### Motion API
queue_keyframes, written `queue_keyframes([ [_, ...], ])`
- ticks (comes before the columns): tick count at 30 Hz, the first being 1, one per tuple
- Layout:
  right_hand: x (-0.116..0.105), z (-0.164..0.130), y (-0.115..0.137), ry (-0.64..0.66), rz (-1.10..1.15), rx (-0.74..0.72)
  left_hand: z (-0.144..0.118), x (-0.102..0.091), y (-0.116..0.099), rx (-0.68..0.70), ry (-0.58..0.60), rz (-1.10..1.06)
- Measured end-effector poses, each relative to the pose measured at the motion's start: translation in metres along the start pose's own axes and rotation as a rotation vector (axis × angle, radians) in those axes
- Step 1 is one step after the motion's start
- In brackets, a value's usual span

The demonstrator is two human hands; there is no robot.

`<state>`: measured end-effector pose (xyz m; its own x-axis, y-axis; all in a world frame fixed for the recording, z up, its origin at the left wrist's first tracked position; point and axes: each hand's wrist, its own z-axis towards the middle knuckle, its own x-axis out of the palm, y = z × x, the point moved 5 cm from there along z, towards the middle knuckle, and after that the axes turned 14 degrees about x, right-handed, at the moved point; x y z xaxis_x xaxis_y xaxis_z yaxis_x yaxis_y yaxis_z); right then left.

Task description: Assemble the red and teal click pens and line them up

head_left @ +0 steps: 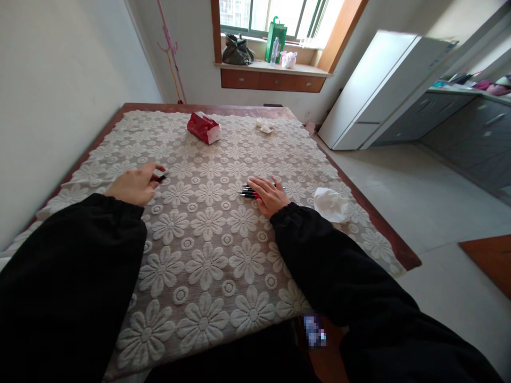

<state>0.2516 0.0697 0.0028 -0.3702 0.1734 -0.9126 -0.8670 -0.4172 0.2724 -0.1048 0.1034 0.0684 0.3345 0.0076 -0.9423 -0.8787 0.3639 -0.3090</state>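
My left hand rests on the flower-patterned tablecloth at the left and pinches a small black pen between its fingertips. At the table's middle right, my right hand lies flat on a bunch of black and red pens; their ends stick out to the left of my fingers. Both arms wear black sleeves.
A red tissue pack lies at the far middle of the table, a crumpled tissue beyond it to the right, and a larger white tissue near the right edge. A white fridge and grey cabinets stand to the right.
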Motion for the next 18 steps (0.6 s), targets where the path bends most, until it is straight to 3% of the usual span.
queue_keyframes([
  [2, -0.007, -0.001, 0.008, -0.029, 0.055, -0.083, -0.001, -0.007, -0.023, 0.009, -0.031, -0.124],
  [5, -0.018, -0.005, 0.019, -0.097, 0.204, -0.188, -0.004, -0.014, -0.063, 0.078, -0.192, -0.533],
  [8, -0.023, -0.007, 0.024, -0.125, 0.366, -0.228, -0.009, -0.005, -0.09, 0.078, -0.285, -0.825],
  [14, -0.014, -0.005, 0.023, -0.06, 0.474, -0.197, -0.013, 0.041, -0.11, 0.034, -0.226, -1.05],
  [18, -0.015, -0.005, 0.022, -0.094, 0.534, -0.182, -0.014, 0.056, -0.112, 0.069, -0.192, -1.061],
])
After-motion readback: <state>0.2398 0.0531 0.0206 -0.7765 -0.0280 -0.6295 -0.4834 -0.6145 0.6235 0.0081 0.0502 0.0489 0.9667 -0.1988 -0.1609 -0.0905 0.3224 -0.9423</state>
